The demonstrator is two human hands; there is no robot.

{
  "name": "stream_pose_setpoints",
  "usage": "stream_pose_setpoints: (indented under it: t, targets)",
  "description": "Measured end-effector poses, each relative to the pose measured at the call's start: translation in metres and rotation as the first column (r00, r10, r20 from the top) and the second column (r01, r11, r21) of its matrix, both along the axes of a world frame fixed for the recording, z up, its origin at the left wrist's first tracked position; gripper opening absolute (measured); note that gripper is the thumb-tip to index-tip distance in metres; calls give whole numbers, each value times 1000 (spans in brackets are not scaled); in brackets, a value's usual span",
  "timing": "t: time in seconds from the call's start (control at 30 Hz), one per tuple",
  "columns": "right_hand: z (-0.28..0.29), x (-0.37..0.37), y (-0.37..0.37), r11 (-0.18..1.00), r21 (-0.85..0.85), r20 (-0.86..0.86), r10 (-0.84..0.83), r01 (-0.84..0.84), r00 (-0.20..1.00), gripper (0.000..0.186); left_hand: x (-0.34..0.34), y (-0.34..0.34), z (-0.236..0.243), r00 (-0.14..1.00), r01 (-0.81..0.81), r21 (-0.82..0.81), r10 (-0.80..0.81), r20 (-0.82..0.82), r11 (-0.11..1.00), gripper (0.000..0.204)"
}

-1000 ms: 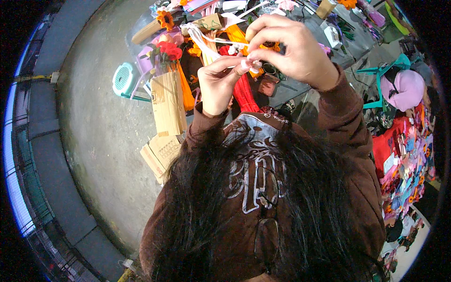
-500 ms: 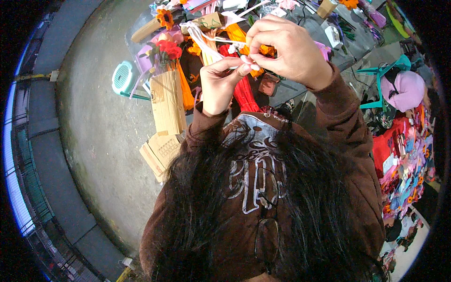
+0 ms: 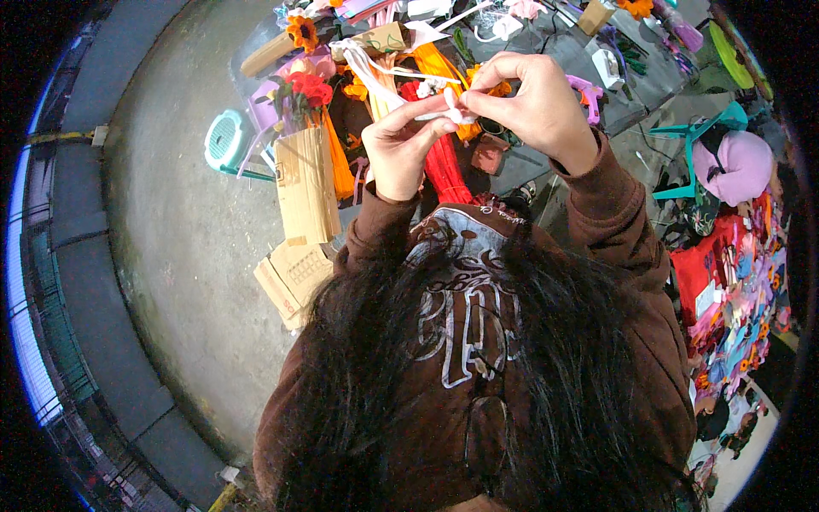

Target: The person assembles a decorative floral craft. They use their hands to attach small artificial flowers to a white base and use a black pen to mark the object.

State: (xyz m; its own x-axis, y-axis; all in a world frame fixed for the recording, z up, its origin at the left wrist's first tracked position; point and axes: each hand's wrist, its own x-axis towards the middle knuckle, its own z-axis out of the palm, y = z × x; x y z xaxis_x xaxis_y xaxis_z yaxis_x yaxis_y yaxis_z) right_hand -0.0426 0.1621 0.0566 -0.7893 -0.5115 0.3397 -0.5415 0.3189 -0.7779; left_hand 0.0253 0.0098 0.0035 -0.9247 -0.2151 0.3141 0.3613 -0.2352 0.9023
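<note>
Between my hands, above the table's near edge, is a small white fuzzy pipe cleaner (image 3: 451,100), bent into a short loop. My left hand (image 3: 399,155) pinches its lower left part between thumb and fingers. From the other side my right hand (image 3: 539,107) grips its right end with thumb and forefinger. Just behind them lies a bundle of white pipe cleaners (image 3: 365,72), and orange pipe cleaners (image 3: 433,61) spread beside it. Below the held piece, a red bundle of pipe cleaners (image 3: 444,169) hangs toward me. My fingers partly hide the held piece.
Red flowers (image 3: 310,89) and an orange flower (image 3: 302,32) stand at the table's left, near an upright cardboard piece (image 3: 304,188). A pink gun-shaped tool (image 3: 587,96) lies right of my hand. Stools stand on both sides, one green (image 3: 226,141), one teal (image 3: 687,141).
My right hand has shifted slightly down and right, its knuckles lower. More of the white loop shows between my fingertips. My left hand stays nearly in place.
</note>
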Motion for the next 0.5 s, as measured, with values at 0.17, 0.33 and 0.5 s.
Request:
stream_pose_setpoints:
  t: [0.17, 0.33, 0.5]
  targets:
    - [0, -5, -3, 982, -154, 91, 122, -107, 988, 17, -5, -6, -19, 998, -8, -9, 8, 59, 1000, 16]
    - [5, -16, 1, 958, 11, 40, 286, -287, 957, 13, -3, -4, -18, 984, 156, 197, -170, 59, 968, 14]
    - [5, -16, 3, 952, 155, 18, 263, -263, 965, 13, -3, -5, -15, 982, 169, 142, -180, 64, 975, 14]
